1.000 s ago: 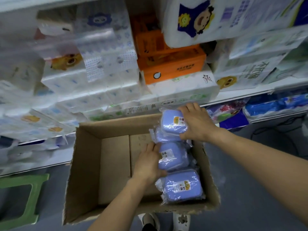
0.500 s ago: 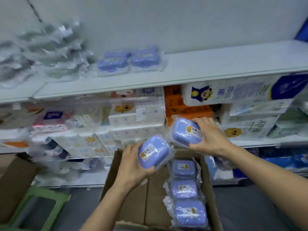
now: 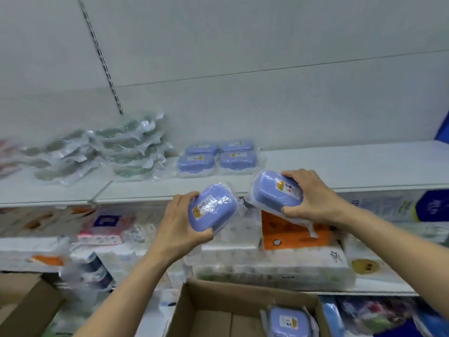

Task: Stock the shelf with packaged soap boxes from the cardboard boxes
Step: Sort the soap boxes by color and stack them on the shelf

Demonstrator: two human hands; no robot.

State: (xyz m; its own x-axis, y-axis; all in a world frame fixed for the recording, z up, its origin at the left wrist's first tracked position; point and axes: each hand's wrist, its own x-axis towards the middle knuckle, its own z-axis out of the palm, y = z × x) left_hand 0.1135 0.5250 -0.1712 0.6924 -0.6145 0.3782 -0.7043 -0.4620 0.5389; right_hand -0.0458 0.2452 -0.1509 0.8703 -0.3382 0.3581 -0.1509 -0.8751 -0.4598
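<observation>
The left hand (image 3: 181, 223) was wrapped round one blue soap box (image 3: 212, 210), thumb under its near end and fingers over the far side, and the right hand (image 3: 312, 199) gripped a second soap box (image 3: 277, 192) the same way. Both were held in the air just short of the front edge of the top shelf (image 3: 340, 166). Four wrapped boxes (image 3: 217, 158) already sat on that shelf in two stacks, near its back edge and beside a loose heap of clear packets (image 3: 104, 149).

The film wrap looked slick and baggy (a tail of it hung below the right-hand box), so either box could probably slide out of its grip or snag on the shelf's front edge. Set down too hard against the stacks, a new box might knock the top ones askew or shove them into the packets. A dropped box would likely land in the open cardboard box (image 3: 218, 305) below, where one more soap box (image 3: 288, 322) lay at its right side, or miss it.
</observation>
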